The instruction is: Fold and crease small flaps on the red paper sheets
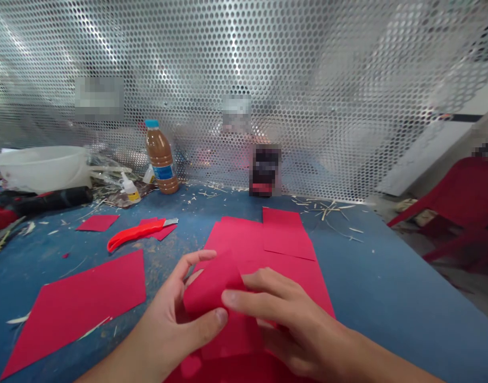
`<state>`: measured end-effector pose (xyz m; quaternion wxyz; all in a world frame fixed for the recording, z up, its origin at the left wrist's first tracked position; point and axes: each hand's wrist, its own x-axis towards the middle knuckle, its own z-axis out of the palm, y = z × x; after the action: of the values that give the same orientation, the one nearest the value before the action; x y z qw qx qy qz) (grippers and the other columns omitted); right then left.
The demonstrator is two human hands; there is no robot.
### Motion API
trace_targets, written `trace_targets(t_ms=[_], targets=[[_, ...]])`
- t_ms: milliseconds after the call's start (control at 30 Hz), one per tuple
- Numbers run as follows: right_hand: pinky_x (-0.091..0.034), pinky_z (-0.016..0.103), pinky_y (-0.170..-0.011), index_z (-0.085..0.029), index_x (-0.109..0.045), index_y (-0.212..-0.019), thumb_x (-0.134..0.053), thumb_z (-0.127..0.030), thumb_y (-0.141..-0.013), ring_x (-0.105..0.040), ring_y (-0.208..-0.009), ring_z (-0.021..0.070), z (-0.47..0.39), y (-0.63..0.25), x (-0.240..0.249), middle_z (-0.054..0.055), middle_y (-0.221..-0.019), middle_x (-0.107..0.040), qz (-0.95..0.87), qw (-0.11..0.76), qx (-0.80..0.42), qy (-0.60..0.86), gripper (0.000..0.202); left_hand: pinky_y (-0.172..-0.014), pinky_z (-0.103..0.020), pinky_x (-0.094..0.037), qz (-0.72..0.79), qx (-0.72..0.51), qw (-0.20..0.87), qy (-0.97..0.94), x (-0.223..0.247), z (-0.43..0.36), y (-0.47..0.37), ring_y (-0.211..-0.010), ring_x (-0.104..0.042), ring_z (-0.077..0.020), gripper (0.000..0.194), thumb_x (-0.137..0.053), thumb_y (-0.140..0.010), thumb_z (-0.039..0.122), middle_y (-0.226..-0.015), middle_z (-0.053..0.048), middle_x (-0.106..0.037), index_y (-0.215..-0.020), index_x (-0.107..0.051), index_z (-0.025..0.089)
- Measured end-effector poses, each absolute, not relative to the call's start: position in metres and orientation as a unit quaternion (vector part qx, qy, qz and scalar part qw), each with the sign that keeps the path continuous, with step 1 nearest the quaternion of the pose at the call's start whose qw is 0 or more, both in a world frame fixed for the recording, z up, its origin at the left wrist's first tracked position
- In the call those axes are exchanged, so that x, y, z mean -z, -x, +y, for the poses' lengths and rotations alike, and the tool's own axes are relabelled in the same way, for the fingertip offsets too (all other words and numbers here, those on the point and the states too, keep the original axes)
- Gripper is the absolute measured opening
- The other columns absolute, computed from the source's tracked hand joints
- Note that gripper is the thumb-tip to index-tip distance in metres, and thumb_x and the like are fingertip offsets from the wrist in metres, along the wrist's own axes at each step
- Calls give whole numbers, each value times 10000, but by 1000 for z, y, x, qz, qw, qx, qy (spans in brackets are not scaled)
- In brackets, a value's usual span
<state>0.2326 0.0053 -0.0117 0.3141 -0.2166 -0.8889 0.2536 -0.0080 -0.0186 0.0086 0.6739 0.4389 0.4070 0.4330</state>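
Note:
A curled piece of red paper (212, 284) is between my two hands, raised a little above the table. My left hand (184, 314) grips it from the left, thumb in front and fingers behind. From the right, my right hand (284, 308) closes on the same paper, its fingertips pressed on the front; its thumb is hidden. Beneath and behind the hands lie more red sheets (244, 234), with a smaller red rectangle (286, 231) on top at the back right.
A large red sheet (88, 298) lies to the left. Behind it are a red-handled utility knife (136, 234) on red scraps, a glue bottle (129, 189), a brown drink bottle (160, 157) and a white basin (44, 167). A perforated metal panel (188, 69) borders the blue table (371, 287).

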Motion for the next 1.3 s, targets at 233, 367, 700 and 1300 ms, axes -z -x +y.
trace_targets(t_ms=[233, 367, 700, 1300], targets=[[-508, 353, -992, -296, -630, -1160, -619, -202, -1014, -628, -1101, 202, 5, -228, 5, 26, -1123, -683, -818, 356, -356, 277, 174, -857, -310, -588, 434, -387, 637, -506, -2, -15, 17, -1070, -706, -262, 466, -690, -955, 570, -1257, -73, -719, -1313, -617, 279], [-526, 308, -881, -300, -548, -1161, -634, -227, -1003, -605, -968, 165, 3, -217, 1, 7, -1058, -616, -721, 433, -417, 345, 194, -826, -287, -573, 498, -328, 529, -603, 2, -18, 21, -1057, -682, -263, 426, -618, -959, 636, -1196, -46, -733, -1206, -684, 296], [-461, 255, -662, -270, -500, -1205, -692, -400, -978, -498, -774, 140, -5, -201, -7, -16, -931, -528, -586, 433, -577, 370, 323, -636, -252, -457, 498, -273, 502, -652, -3, -18, 9, -700, -525, -166, 381, -557, -987, 526, -707, 24, -557, -773, -557, 211], [-290, 280, -590, -228, -423, -747, -552, -445, -1030, -318, -659, 130, -3, -203, -2, -57, -704, -360, -644, 341, -555, 401, 380, -619, -236, -396, 481, -330, 524, -620, -2, -17, 7, -664, -455, -142, 376, -552, -1008, 489, -682, 49, -462, -756, -496, 216]])
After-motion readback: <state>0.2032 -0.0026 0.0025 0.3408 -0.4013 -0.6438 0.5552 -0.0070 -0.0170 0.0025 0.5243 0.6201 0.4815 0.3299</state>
